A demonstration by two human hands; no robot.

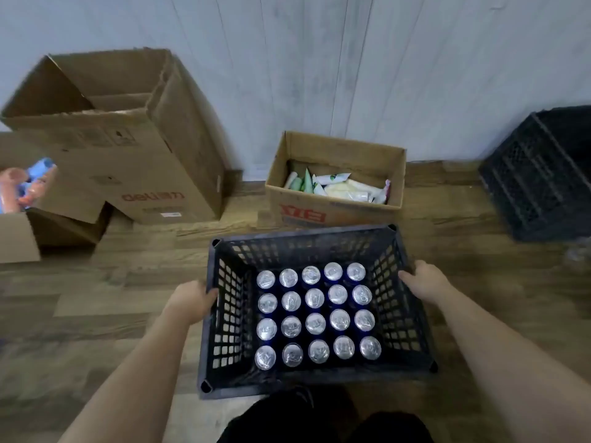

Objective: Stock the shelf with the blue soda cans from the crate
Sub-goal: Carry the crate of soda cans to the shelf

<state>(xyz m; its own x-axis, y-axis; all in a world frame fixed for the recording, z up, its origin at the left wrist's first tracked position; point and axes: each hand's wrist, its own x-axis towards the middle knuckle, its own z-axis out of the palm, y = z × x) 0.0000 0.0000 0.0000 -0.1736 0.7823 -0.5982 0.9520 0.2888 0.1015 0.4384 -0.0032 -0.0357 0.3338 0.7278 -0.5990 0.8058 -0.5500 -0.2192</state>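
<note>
Crate (303, 233) centred before me, its five-can rows running from hand to hand. My left hand (192, 300) grips the left rim, my right hand (422, 279) the right rim, equally near. Blue soda cans (315, 322) stand upright inside. No shelf in view.

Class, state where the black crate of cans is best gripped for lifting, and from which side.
Grip the top rim of the crate at its left and right walls, one hand from each side, as the left hand and right hand do. The rim is a firm lip, and the evenly packed cans should keep the load balanced.
</note>
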